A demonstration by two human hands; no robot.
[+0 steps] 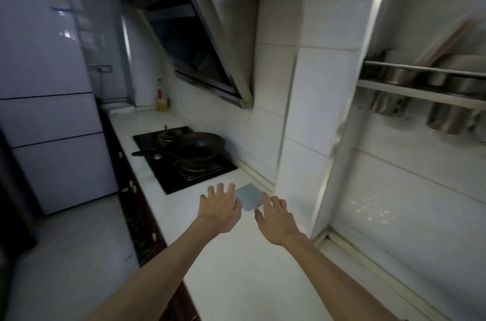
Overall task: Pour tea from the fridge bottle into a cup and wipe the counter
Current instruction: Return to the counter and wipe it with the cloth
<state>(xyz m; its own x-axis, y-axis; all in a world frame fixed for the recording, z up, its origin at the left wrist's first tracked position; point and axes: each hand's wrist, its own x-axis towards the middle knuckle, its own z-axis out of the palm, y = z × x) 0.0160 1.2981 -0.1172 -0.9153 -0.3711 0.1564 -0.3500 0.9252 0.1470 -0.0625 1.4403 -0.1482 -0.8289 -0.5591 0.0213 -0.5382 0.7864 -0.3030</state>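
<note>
A folded pale blue cloth (249,196) lies flat on the white counter (236,262), just in front of the stove. My left hand (219,208) hovers with spread fingers at the cloth's left edge. Over the cloth's right corner, my right hand (276,220) is also spread, holding nothing. The white fridge (44,89) stands at the far left with its doors closed. No bottle of tea and no cup show in this view.
A black gas stove (184,160) carries a dark wok (202,145) with its handle pointing left. An oil bottle (161,102) stands at the counter's far end. A range hood (194,39) hangs above; a metal dish rack (426,89) is at the right.
</note>
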